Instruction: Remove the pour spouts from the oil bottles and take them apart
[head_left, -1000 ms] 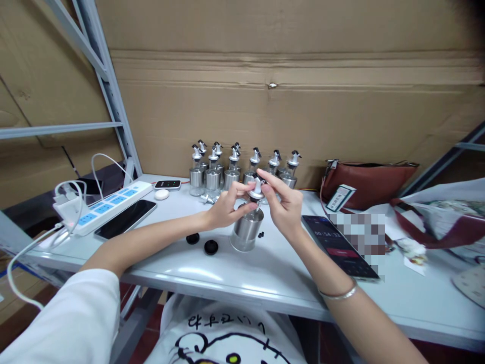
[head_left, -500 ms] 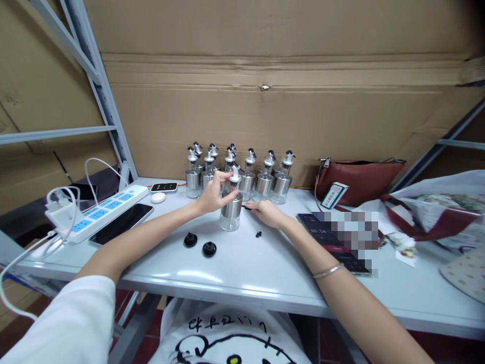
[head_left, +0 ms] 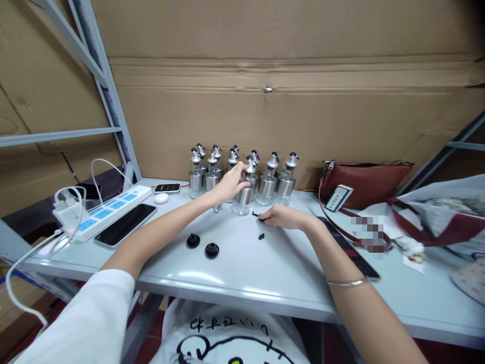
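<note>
My left hand [head_left: 232,184] is closed around the neck of a glass oil bottle [head_left: 243,198] with a steel sleeve and a silver pourer top. The bottle stands upright at the front of a group of similar bottles [head_left: 285,186], several with black flip caps. To its right, my right hand [head_left: 285,216] pinches a small black piece [head_left: 256,216] just above the table; its exact kind is unclear. Small black bits [head_left: 261,236] lie below that hand. Nearer the front edge sit two round black stoppers [head_left: 193,240].
On the left are a white power strip [head_left: 113,210] with cables, a phone [head_left: 126,225], a small black-and-white device [head_left: 167,188] and a round white case [head_left: 161,198]. A brown bag [head_left: 364,183], its strap and another phone [head_left: 356,258] lie on the right. Cardboard [head_left: 265,121] stands behind.
My left hand has moved the bottle back and slightly right, up to the group. The right hand has drawn away from the bottle, toward me and to the right, with the black piece.
</note>
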A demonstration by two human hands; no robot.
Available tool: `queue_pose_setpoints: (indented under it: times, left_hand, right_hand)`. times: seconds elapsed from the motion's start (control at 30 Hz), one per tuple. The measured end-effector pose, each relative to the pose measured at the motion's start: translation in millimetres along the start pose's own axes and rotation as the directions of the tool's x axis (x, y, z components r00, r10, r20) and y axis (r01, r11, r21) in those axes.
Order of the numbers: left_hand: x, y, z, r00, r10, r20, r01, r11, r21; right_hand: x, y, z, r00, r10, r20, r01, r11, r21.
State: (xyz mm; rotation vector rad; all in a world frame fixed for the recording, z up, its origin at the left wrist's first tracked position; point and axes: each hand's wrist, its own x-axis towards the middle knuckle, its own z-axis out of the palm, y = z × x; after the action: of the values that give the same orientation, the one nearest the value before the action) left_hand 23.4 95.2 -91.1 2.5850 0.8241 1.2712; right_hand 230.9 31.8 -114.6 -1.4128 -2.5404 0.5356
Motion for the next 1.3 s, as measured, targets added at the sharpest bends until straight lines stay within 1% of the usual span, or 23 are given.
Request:
queue_pose_setpoints:
  times: [0.07,0.1,0.17,0.23,0.33,0.4,0.5,0.6,0.67,0.73,0.8,0.87,0.9,1.0,1.03,1.1,1.2,1.3]
  left_hand:
    - [9,0,5.5,1.0,-0.012,0.016,0.011,1.0,0.022]
    - [14,0,8.3,0.999,-0.023,0.025,0.022,0.999,0.038]
    - [22,0,14.3,0.998,-0.051,0.041,0.048,0.996,0.075]
    - [28,0,20.4,0.996,-0.083,0.037,0.079,0.99,0.114]
    - [36,-2,27.9,0.991,-0.134,-0.001,0.133,0.98,0.146]
    - [40,-5,30.7,0.987,-0.16,-0.021,0.161,0.975,0.156]
    - [47,-10,32.2,0.984,-0.177,-0.018,0.178,0.972,0.153]
    - [48,-14,32.9,0.98,-0.2,-0.004,0.198,0.971,0.131]
    - [42,-13,32.8,0.98,-0.2,-0.006,0.199,0.969,0.148]
    - [32,-8,29.8,0.989,-0.145,-0.015,0.145,0.97,0.195]
    - [18,-2,21.5,0.999,-0.028,-0.016,0.032,0.961,0.276]
    - [4,3,7.8,0.997,0.078,-0.007,-0.068,0.906,0.417]
    - [-2,3,-0.5,0.995,0.098,-0.003,-0.084,0.866,0.492]
    - [-15,-7,-24.5,0.994,0.108,0.028,-0.099,0.747,0.658]
    - [-17,-13,-30.6,0.993,0.107,0.045,-0.108,0.719,0.686]
    - [-20,-26,-38.1,0.991,0.099,0.096,-0.137,0.693,0.708]
    - [-22,-42,-39.1,0.988,0.069,0.14,-0.148,0.693,0.706]
    - [-22,-53,-35.6,0.987,0.063,0.15,-0.152,0.689,0.709]
  right_hand:
    - [-1,-1,-1,0.996,0.028,0.085,-0.028,1.0,-0.002]
    - [-1,-2,-2,0.993,0.034,0.109,-0.034,0.999,-0.002]
    - [-1,-3,-2,0.993,0.033,0.111,-0.034,0.999,0.007]
    - [-1,-4,-3,0.995,0.026,0.095,-0.028,0.999,0.018]
    - [0,-7,-2,0.998,0.044,0.037,-0.044,0.999,0.004]
    - [1,-9,-1,0.998,0.067,-0.004,-0.067,0.998,-0.021]
    - [4,-10,3,0.995,0.082,-0.053,-0.085,0.995,-0.053]
    - [5,-10,6,0.994,0.079,-0.08,-0.084,0.994,-0.063]
    - [5,-11,7,0.991,0.086,-0.099,-0.094,0.993,-0.073]
    - [5,-12,6,0.989,0.099,-0.112,-0.108,0.991,-0.076]
    - [4,-14,4,0.984,0.113,-0.135,-0.121,0.991,-0.05]
    - [4,-15,1,0.973,0.122,-0.197,-0.128,0.992,-0.019]
    - [5,-14,1,0.963,0.121,-0.24,-0.131,0.991,-0.027]
    - [7,-6,0,0.931,0.128,-0.343,-0.183,0.974,-0.133]
    - [8,-1,1,0.923,0.14,-0.359,-0.211,0.963,-0.167]
    - [11,10,4,0.913,0.161,-0.375,-0.247,0.949,-0.194]
    - [16,25,7,0.912,0.143,-0.384,-0.226,0.957,-0.18]
    - [20,33,9,0.914,0.12,-0.388,-0.187,0.973,-0.139]
